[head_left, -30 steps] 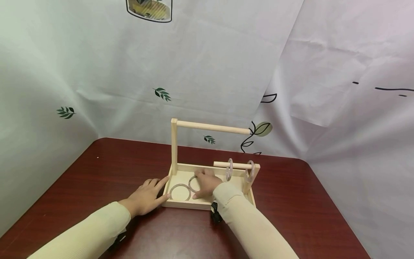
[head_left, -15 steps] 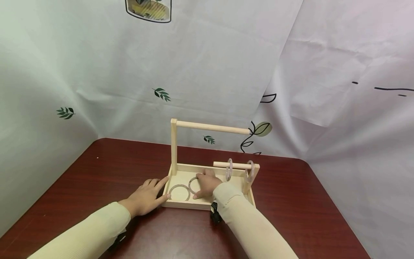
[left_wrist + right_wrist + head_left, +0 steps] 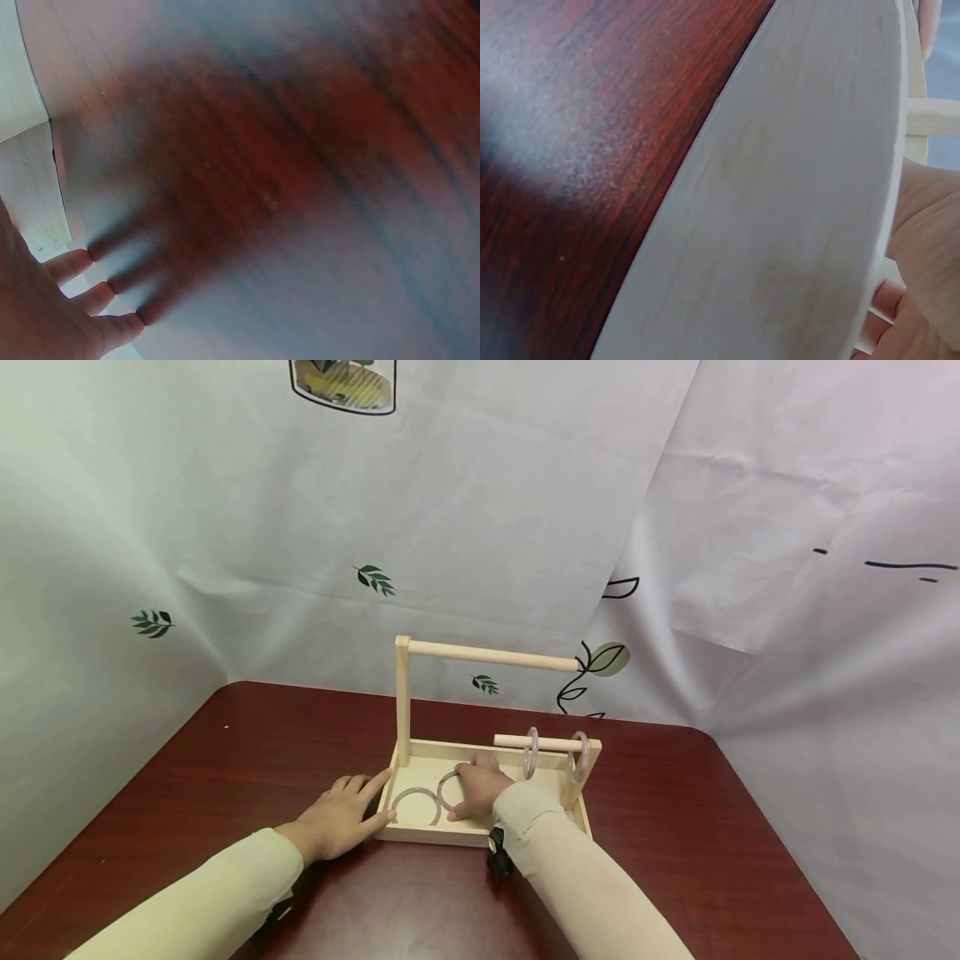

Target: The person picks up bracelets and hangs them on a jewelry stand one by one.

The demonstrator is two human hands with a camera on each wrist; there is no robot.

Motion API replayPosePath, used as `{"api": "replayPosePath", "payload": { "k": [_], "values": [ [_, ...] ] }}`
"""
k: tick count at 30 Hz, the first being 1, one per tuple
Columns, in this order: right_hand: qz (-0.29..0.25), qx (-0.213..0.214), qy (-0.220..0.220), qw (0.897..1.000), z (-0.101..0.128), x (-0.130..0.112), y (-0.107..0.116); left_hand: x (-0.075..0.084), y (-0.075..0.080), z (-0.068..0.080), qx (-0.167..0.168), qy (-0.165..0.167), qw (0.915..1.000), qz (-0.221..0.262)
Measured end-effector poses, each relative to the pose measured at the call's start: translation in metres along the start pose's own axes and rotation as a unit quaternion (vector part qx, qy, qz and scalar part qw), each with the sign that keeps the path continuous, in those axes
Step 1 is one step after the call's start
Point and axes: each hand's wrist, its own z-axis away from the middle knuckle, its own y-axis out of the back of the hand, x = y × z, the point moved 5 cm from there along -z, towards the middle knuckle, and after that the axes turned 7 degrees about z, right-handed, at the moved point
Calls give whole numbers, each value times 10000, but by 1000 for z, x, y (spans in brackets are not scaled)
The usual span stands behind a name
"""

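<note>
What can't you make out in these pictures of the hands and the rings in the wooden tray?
- Head view: the right hand covers part of one ring, so its grip is unclear.
- Head view: the two rings on the low dowel are too small for detail.
- Left wrist view: blurred; only the left hand and table show.
- Right wrist view: the wooden tray wall blocks the rings.

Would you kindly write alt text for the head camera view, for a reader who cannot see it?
A person's right hand rests on a clear ring lying in a wooden tray on a dark red table, while the left hand lies flat against the tray's left edge. A second ring lies beside it, and two more hang on the tray's low dowel.
</note>
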Motion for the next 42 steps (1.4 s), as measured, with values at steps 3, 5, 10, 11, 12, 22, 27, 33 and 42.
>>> {"api": "replayPosePath", "payload": {
  "k": [3, 5, 10, 11, 12, 22, 27, 33, 42],
  "values": [
    [-3, -21, -51, 10000, -1, 0, 1, 2, 1, 0, -42, 31, 10000, 4],
    [-2, 0, -58, 10000, -1, 1, 0, 2, 2, 0, -85, 63, 9999, -3],
    [-126, 109, -8, 9999, -3, 4, -1, 3, 2, -1, -128, 65, 9999, -20],
    [-186, 112, -11, 9998, -3, 4, -1, 3, 3, -1, -127, 61, 9999, -19],
    [-235, 107, -20, 9997, -2, 5, -1, 3, 3, -1, -128, 59, 9999, -13],
    [-922, 337, -292, 9947, 2, 9, 3, 3, 2, 0, -154, 87, 9998, -18],
    [-1238, 412, -388, 9907, 4, 10, 5, 4, 3, 1, -160, 109, 9998, -2],
    [-1328, 484, -419, 9891, 4, 10, 7, 4, 3, 2, -134, 102, 9999, -2],
    [-1501, 519, -428, 9864, 2, 9, 5, 3, 2, 2, -114, 103, 9999, -27]
  ]
}}
